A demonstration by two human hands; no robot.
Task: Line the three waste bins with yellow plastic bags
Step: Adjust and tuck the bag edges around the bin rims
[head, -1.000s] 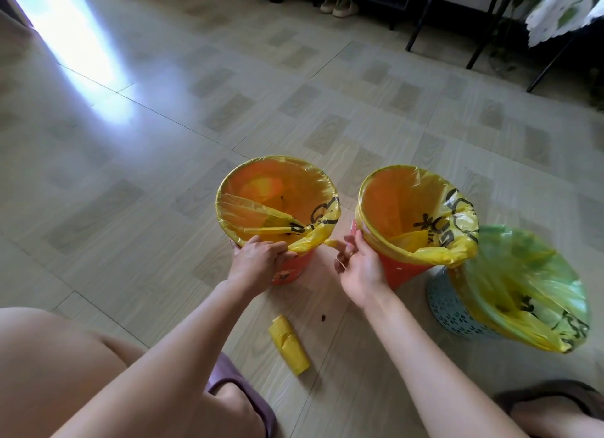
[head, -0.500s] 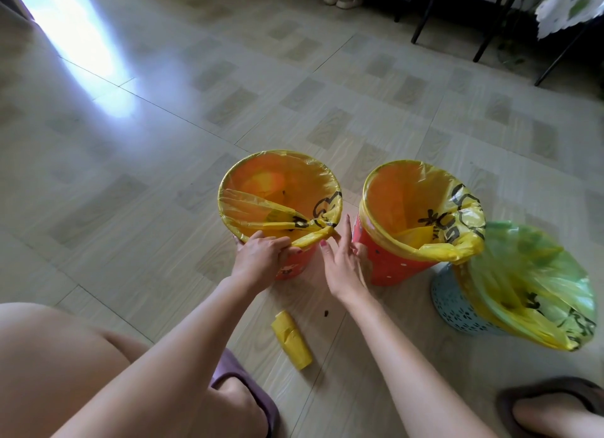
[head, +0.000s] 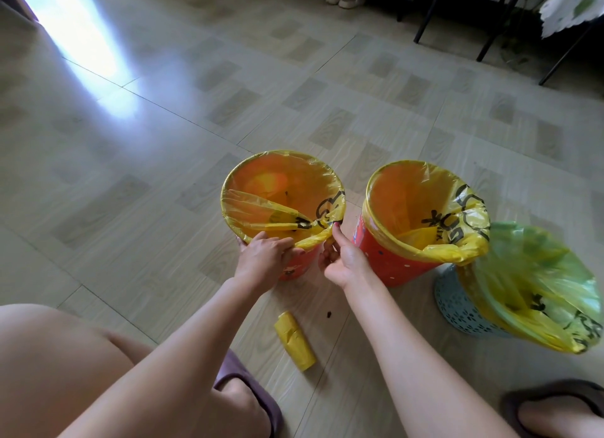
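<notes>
Both hands (head: pixel 264 258) (head: pixel 343 258) pinch bag (head: pixel 322 233) at rim.

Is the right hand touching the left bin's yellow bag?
Touching: the head view shows the right hand pinching the yellow bag at the left red bin's near rim.

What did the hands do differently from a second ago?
The right hand left the middle bin, crossed to the left bin and now pinches its yellow bag at the near rim. The left hand kept its grip on that bag's edge. The bins and the bag roll stayed put.
</notes>
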